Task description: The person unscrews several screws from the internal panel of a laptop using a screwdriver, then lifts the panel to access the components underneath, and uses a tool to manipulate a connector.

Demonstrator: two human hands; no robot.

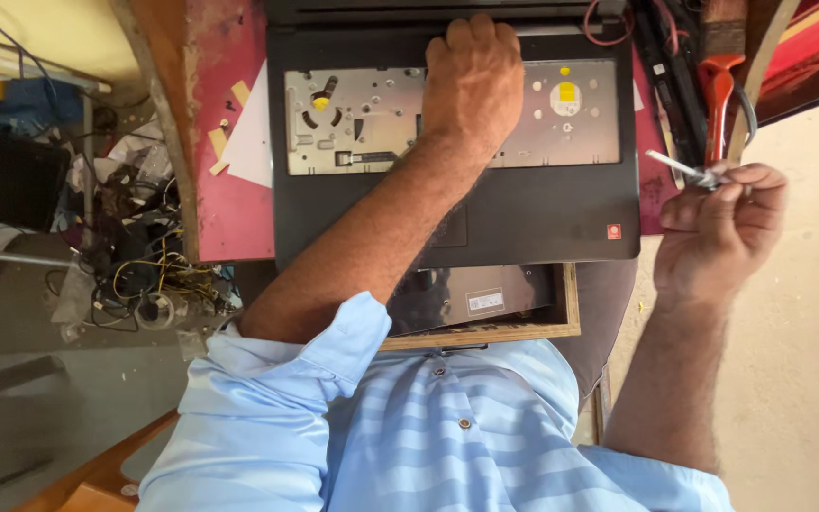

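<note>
Head view: left hand [471, 81] flat on the laptop [542, 204], right hand [718, 232] pinching a small tool [684, 171] beside a brush [720, 85].

A person's light-blue striped shirt [447, 436], buttoned down the front, with short sleeves cuffed above bare forearms at 6 o'clock.

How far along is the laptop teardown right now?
Done: the keyboard is off the black laptop, baring the metal plate beneath. In hand: the left hand rests on that plate near the hinge edge, while the right hand pinches a small silver tool off to the side. Left: the palmrest shell sits in place, not yet lifted.
</note>
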